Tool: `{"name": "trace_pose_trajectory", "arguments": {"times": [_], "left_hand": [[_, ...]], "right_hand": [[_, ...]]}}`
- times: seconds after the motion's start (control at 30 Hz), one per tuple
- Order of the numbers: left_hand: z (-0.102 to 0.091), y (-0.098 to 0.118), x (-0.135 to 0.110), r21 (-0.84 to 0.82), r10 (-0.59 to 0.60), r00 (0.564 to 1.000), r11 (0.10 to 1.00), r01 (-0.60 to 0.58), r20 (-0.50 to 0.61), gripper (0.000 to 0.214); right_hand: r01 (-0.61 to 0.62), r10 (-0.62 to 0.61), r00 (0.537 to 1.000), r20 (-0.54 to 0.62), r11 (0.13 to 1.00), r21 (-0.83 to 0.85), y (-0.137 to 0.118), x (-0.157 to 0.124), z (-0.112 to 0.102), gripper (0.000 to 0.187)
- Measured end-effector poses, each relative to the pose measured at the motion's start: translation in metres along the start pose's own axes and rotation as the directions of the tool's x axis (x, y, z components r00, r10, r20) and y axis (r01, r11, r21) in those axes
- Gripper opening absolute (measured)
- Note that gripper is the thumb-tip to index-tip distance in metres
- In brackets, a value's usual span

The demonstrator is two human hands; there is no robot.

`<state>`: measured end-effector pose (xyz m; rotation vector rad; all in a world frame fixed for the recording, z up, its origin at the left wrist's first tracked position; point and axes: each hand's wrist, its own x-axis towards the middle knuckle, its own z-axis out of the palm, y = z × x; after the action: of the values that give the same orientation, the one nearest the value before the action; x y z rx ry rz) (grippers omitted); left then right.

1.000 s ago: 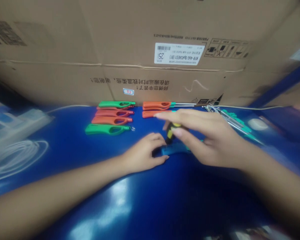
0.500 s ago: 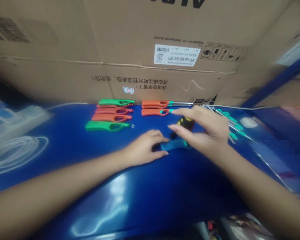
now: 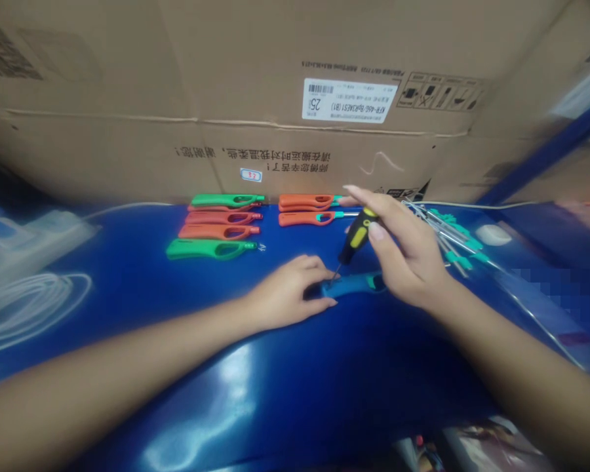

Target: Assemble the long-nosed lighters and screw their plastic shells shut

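Note:
In the head view a blue lighter [image 3: 351,286] of the long-handled kind lies in the middle of the blue table. The thumb and fingers of my left hand [image 3: 295,292] close round its left end and hold it down. My right hand [image 3: 406,246] grips a black and yellow screwdriver [image 3: 358,237] between thumb and fingers. The screwdriver leans, with its shaft slanting down to the lighter's left part, near my left fingertips. Whether the tip sits in a screw is too small to tell.
Left of centre lie green lighter bodies [image 3: 196,248] and red ones [image 3: 216,231]. Two orange lighters [image 3: 302,219] with metal rods lie behind my hands. At right is a pile of metal rods with teal ends [image 3: 459,246]. A cardboard box [image 3: 128,157] stands behind; coiled white tubing [image 3: 54,305] lies left.
The screwdriver now stands more upright, its shaft showing above the blue lighter. My right hand has shifted slightly right, uncovering more of the lighter. My left hand stays nearly in place.

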<state>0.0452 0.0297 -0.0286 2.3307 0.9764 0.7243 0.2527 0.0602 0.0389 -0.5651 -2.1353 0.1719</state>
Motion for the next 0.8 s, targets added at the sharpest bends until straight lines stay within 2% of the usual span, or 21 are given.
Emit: {"name": "trace_pose_trajectory", "arguments": {"times": [0.07,0.13,0.2,0.27,0.33,0.43,0.5,0.6,0.67,0.73,0.8], "left_hand": [[0.000,0.000,0.000,-0.003,0.001,1.000,1.000,-0.001,-0.001,0.034],[0.000,0.000,0.000,0.000,0.002,1.000,1.000,-0.002,-0.003,0.034],[0.001,0.000,0.000,0.006,0.004,1.000,1.000,-0.004,-0.010,0.034],[0.001,-0.001,-0.001,0.012,0.007,1.000,1.000,-0.007,-0.020,0.035],[0.001,-0.001,-0.001,0.014,0.007,1.000,1.000,-0.007,-0.021,0.034],[0.001,0.000,0.000,0.016,0.009,1.000,1.000,-0.009,-0.014,0.035],[0.001,0.000,0.000,0.017,0.014,1.000,1.000,-0.014,-0.020,0.034],[0.002,0.000,0.000,0.020,0.007,0.999,1.000,-0.006,-0.031,0.035],[0.003,0.000,-0.001,0.022,-0.002,0.999,1.000,0.003,-0.045,0.035],[0.003,-0.001,-0.001,0.020,-0.009,0.998,1.000,0.010,-0.056,0.035],[0.003,-0.001,-0.001,0.012,-0.006,0.998,1.000,0.007,-0.061,0.035]], "right_hand": [[-0.059,0.050,0.996,0.072,0.989,0.133,-0.002,0.000,0.001,0.043],[-0.040,0.034,0.999,0.042,0.988,0.147,-0.004,0.000,0.002,0.036],[0.047,-0.046,0.997,-0.064,0.999,0.017,-0.005,0.000,0.002,0.026],[0.126,-0.140,0.984,-0.111,0.984,-0.122,-0.006,0.000,-0.001,0.023],[0.147,-0.155,0.987,-0.048,0.979,-0.139,-0.007,0.001,-0.004,0.027],[0.042,-0.045,0.993,0.106,0.999,0.035,-0.011,0.002,-0.008,0.039],[0.023,-0.037,0.991,0.131,0.995,0.102,-0.013,0.003,-0.008,0.036],[0.133,-0.133,0.991,-0.002,0.990,-0.049,-0.014,0.002,-0.005,0.018],[0.162,-0.172,0.983,-0.063,0.977,-0.137,-0.014,0.000,-0.004,0.018],[0.110,-0.112,0.994,-0.018,0.991,-0.081,-0.014,-0.001,-0.004,0.027],[0.003,-0.008,0.996,0.084,0.998,0.069,-0.014,-0.001,-0.004,0.038]]}}
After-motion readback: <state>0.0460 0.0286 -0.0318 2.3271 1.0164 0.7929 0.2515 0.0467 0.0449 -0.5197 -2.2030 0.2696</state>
